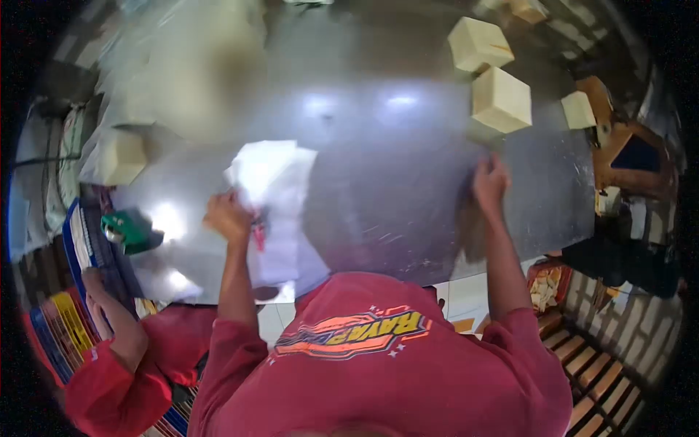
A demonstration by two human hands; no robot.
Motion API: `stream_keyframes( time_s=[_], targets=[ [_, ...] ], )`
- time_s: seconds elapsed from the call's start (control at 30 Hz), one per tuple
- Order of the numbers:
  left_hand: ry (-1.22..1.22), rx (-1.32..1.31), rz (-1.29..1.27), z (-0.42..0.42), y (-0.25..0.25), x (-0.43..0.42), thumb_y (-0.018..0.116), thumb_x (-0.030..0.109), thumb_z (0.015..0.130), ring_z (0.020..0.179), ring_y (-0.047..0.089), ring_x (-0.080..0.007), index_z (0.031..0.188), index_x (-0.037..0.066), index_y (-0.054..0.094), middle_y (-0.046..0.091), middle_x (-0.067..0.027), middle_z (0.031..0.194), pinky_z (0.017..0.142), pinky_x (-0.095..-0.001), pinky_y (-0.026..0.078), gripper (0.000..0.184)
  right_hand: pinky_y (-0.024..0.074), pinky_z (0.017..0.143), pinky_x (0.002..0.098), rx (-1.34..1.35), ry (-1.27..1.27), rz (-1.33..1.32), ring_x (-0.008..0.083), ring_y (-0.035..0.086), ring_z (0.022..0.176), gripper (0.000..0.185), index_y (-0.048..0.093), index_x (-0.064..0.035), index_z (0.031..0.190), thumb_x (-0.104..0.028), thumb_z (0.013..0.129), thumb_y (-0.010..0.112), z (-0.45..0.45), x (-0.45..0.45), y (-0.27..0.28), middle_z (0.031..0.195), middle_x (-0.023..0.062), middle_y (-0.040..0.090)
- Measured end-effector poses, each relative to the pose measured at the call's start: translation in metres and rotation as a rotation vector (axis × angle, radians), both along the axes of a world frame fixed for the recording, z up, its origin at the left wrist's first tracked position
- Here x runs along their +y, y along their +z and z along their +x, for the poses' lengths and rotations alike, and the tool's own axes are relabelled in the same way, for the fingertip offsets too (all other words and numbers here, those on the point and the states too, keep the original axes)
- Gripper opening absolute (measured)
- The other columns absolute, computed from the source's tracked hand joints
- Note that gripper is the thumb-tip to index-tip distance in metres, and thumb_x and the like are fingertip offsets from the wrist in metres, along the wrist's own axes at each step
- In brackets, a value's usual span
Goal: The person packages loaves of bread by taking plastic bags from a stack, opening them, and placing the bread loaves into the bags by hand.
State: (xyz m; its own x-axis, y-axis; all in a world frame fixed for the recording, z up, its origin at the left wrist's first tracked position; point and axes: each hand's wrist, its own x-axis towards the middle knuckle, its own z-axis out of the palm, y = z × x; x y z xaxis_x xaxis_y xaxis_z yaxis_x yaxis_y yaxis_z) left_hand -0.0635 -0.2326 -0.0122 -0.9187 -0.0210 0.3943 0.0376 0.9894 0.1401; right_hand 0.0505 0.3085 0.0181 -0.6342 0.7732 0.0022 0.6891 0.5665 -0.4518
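White sheets of paper or plastic (280,182) lie on the grey metal table (378,182), left of the middle. My left hand (227,217) is at their left edge, fingers bent and blurred; whether it grips anything cannot be made out. A small red item (258,231) shows on the sheets just right of that hand. On the right, my right hand (491,178) is over the table with its fingers curled, and what they hold, if anything, is too blurred to tell. Beyond it stand two pale blocks (502,100), (480,45).
A green tape dispenser or tool (131,231) is at the table's left side, near another pale block (124,156). Clear plastic (189,65) covers the back left. A co-worker's arm (116,320) is at lower left. One more block (578,110) is at the right edge.
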Motion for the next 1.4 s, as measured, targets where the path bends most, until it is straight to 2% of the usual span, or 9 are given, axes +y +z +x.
stream_keyframes(
  time_s=[0.17, 0.5, 0.63, 0.73, 0.9, 1.1, 1.2, 1.23, 1.4],
  targets=[
    [-0.094, 0.056, 0.367, -0.001, 0.044, -0.005, 0.069, 0.002, 0.074, 0.086, 0.06, -0.0208, 0.08, 0.003, 0.061, 0.063, -0.0105, 0.09, 0.081, -0.0337, 0.046, 0.01, 0.0309, 0.106, 0.0365, 0.911, -0.178, -0.996, 0.0305, 0.047, 0.123, 0.065, 0.045, 0.0018, 0.134, -0.048, 0.092, 0.05, -0.06, 0.174, -0.024, 0.132, 0.0173, 0.052],
    [-0.044, -0.153, 1.026, 0.031, 0.149, 0.062, 0.061, 0.005, 0.09, 0.083, 0.062, -0.0127, 0.119, -0.001, 0.046, 0.067, -0.008, 0.091, 0.08, -0.023, 0.045, 0.034, 0.048, 0.087, 0.0342, 0.144, 0.439, -1.498, 0.0216, 0.061, 0.096, 0.049, 0.053, 0.0014, 0.118, -0.025, 0.079, 0.066, -0.107, 0.055, 0.011, 0.107, 0.0107, 0.061],
    [-0.197, -0.121, 1.078, 0.059, 0.187, 0.103, 0.064, 0.005, 0.088, 0.079, 0.061, -0.0088, 0.097, -0.002, 0.064, 0.068, -0.0051, 0.087, 0.072, -0.0212, 0.046, 0.011, 0.0443, 0.095, 0.036, 0.335, 0.446, -1.698, 0.0238, 0.057, 0.108, 0.069, 0.038, -0.0023, 0.141, -0.021, 0.08, 0.065, -0.013, -0.07, 0.037, 0.123, 0.0126, 0.056],
    [-0.298, -0.143, 0.941, 0.081, 0.188, 0.109, 0.065, 0.003, 0.087, 0.078, 0.061, -0.0083, 0.091, -0.001, 0.066, 0.069, -0.0037, 0.085, 0.072, -0.0224, 0.046, 0.006, 0.0365, 0.104, 0.0361, 0.355, 0.447, -1.187, 0.0251, 0.047, 0.122, 0.079, 0.033, -0.0032, 0.145, -0.021, 0.079, 0.072, 0.046, -0.127, 0.025, 0.131, 0.015, 0.052],
    [-0.987, -0.055, 0.645, 0.101, 0.214, 0.142, 0.059, -0.008, 0.074, 0.084, 0.063, -0.0248, 0.096, 0.001, 0.069, 0.069, -0.0134, 0.093, 0.076, -0.0305, 0.048, 0.026, 0.0454, 0.088, 0.0364, 0.636, 0.906, -0.046, 0.0285, 0.056, 0.106, 0.053, 0.057, -0.0037, 0.12, -0.013, 0.072, 0.076, 0.056, -0.187, 0.197, 0.115, 0.015, 0.059],
    [-0.889, -0.174, 1.005, 0.111, 0.233, 0.149, 0.06, -0.006, 0.079, 0.07, 0.061, -0.0175, 0.096, -0.002, 0.066, 0.068, -0.0118, 0.084, 0.065, -0.0303, 0.048, 0.018, 0.0507, 0.065, 0.0331, 0.829, 1.34, 0.137, 0.0253, 0.064, 0.067, 0.016, 0.065, -0.0012, 0.091, 0.003, 0.076, 0.068, 0.034, -0.192, 0.278, 0.08, 0.0113, 0.067],
    [-0.803, -0.248, 1.242, 0.12, 0.238, 0.154, 0.064, 0.008, 0.087, 0.056, 0.053, -0.0086, 0.088, -0.001, 0.066, 0.065, -0.0066, 0.072, 0.053, -0.0278, 0.043, 0.009, 0.0511, 0.064, 0.0335, 0.881, 1.169, 0.359, 0.0269, 0.064, 0.073, 0.015, 0.064, -0.002, 0.085, 0.002, 0.071, 0.07, 0.035, -0.199, 0.281, 0.08, 0.0103, 0.065],
    [-0.772, -0.227, 1.254, 0.124, 0.241, 0.157, 0.066, 0.012, 0.087, 0.056, 0.053, -0.0083, 0.087, -0.001, 0.067, 0.065, -0.0056, 0.071, 0.052, -0.0273, 0.042, 0.012, 0.0524, 0.067, 0.0329, 0.9, 0.962, -0.021, 0.027, 0.066, 0.076, 0.011, 0.064, -0.0018, 0.084, 0.0, 0.074, 0.069, 0.037, -0.203, 0.282, 0.084, 0.0109, 0.067],
    [-0.373, -0.513, 0.956, 0.099, 0.268, 0.132, 0.069, 0.027, 0.087, 0.06, 0.057, -0.0116, 0.081, -0.001, 0.064, 0.064, -0.0063, 0.068, 0.055, -0.0279, 0.043, 0.029, 0.0518, 0.067, 0.032, 0.998, 1.063, 0.529, 0.0266, 0.065, 0.072, 0.011, 0.064, -0.0041, 0.088, 0.0, 0.078, 0.066, 0.022, -0.176, 0.315, 0.084, 0.0091, 0.067]
  ],
)
